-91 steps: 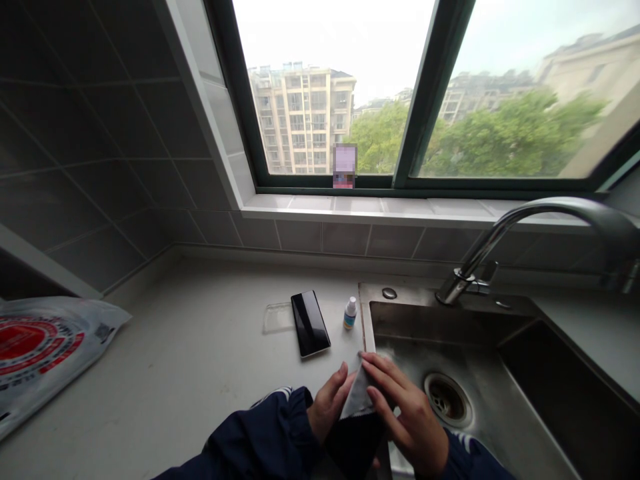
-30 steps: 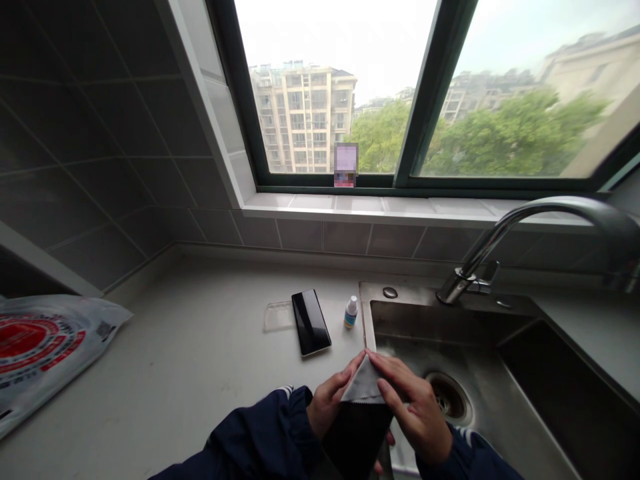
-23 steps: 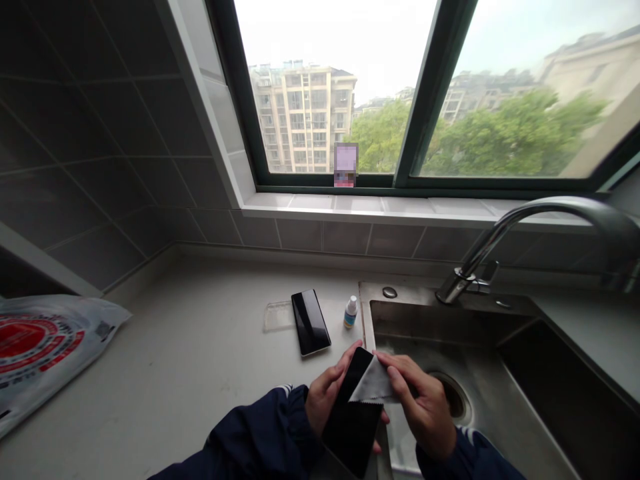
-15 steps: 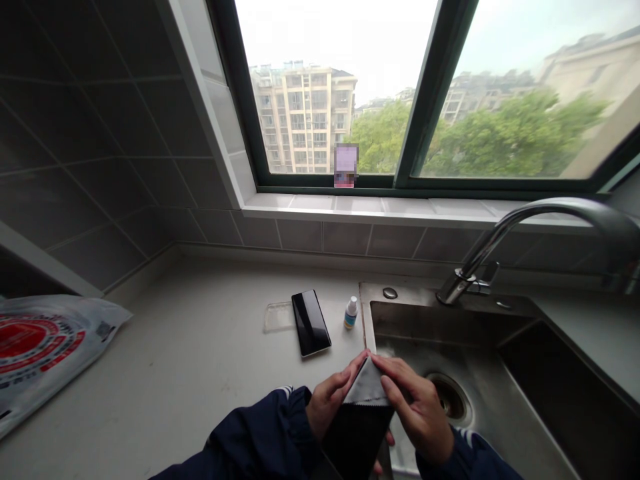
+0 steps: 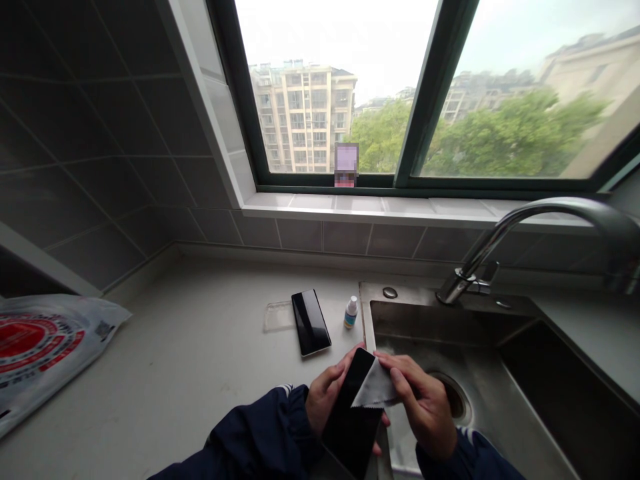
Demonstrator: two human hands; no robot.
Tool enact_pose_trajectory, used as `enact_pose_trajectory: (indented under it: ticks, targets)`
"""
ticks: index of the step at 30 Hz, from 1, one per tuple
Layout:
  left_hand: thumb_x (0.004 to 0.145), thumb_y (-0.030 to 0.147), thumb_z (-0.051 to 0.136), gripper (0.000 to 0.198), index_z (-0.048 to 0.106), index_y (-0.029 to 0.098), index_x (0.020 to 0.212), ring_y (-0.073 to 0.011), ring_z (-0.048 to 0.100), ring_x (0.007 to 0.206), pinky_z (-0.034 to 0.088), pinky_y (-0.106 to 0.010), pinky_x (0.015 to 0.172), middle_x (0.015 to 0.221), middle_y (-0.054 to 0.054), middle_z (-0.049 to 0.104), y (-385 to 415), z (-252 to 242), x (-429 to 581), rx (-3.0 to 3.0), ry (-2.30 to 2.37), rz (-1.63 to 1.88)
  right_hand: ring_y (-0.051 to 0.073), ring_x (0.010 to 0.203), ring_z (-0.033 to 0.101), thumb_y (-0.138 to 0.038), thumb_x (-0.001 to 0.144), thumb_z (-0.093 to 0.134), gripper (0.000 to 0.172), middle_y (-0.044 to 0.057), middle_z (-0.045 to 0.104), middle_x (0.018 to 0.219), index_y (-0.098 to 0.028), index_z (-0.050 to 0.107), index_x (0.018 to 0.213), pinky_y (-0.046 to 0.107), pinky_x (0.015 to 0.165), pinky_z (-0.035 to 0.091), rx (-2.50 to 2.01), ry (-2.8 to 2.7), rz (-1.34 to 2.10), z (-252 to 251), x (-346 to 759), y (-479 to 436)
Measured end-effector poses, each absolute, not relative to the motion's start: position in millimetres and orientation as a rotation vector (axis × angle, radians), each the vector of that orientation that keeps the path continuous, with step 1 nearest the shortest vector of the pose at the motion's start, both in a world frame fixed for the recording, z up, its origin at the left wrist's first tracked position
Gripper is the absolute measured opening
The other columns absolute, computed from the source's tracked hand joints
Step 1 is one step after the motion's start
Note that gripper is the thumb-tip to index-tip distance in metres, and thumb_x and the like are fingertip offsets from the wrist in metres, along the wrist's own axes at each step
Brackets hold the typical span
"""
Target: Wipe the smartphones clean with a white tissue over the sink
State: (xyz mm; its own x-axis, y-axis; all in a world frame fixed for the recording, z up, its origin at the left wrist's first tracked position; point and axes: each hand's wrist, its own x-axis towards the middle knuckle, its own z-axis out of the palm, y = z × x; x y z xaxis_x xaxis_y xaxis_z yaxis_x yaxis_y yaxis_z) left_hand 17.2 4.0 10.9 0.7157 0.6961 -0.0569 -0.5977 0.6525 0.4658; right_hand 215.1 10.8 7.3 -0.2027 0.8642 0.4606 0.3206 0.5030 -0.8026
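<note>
My left hand (image 5: 327, 400) grips a flat black phone-shaped slab (image 5: 351, 417) by its edge, holding it tilted above the sink's left rim. My right hand (image 5: 424, 407) pinches a grey cloth with a zigzag edge (image 5: 375, 387), which lies against the slab's upper right face. The slab's lower end and its underside are hidden from view. A black phone (image 5: 311, 322) lies face up on the counter beyond my hands, next to a clear phone case (image 5: 278, 316) and a small dropper bottle (image 5: 351, 312).
A steel double sink (image 5: 395, 291) with a drain (image 5: 454, 395) and an arched faucet (image 5: 505, 250) sits to the right. A white and red plastic bag (image 5: 40, 350) lies at the counter's left. Tiled walls and a window stand behind.
The grey cloth has slid right and downward across the slab, uncovering more of its black face. Between the earlier frames it moved back and forth over the slab's upper end.
</note>
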Motion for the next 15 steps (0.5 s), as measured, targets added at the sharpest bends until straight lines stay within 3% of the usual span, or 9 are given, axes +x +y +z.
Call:
enact_pose_trajectory:
  ticks: [5, 12, 15]
  targets:
    - [0.084, 0.048, 0.047, 0.072, 0.026, 0.029, 0.15, -0.0361, 0.055, 0.117, 0.036, -0.056, 0.102, 0.144, -0.01, 0.046, 3, 11, 21, 0.453, 0.275, 0.777, 0.024, 0.12, 0.06, -0.024, 0.096, 0.05, 0.033, 0.007, 0.064, 0.128, -0.025, 0.063, 0.126, 0.039, 0.1, 0.05, -0.973, -1.902, 0.672, 7, 214, 10]
    - [0.088, 0.042, 0.042, 0.069, 0.024, 0.022, 0.151, -0.0332, 0.053, 0.121, 0.034, -0.05, 0.106, 0.147, -0.012, 0.043, 2, 2, 22, 0.455, 0.217, 0.816, 0.023, 0.123, 0.057, -0.024, 0.095, 0.05, 0.036, 0.006, 0.062, 0.132, -0.026, 0.06, 0.13, 0.038, 0.104, 0.048, -0.976, -1.936, 0.662, 3, 214, 11]
    - [0.085, 0.045, 0.046, 0.077, 0.014, 0.028, 0.153, -0.0348, 0.059, 0.112, 0.04, -0.053, 0.099, 0.147, -0.012, 0.042, 2, 7, 21, 0.447, 0.231, 0.808, 0.023, 0.121, 0.059, -0.024, 0.096, 0.051, 0.035, 0.005, 0.063, 0.129, -0.027, 0.061, 0.128, 0.036, 0.102, 0.049, -0.989, -1.899, 0.688, 1, 214, 12]
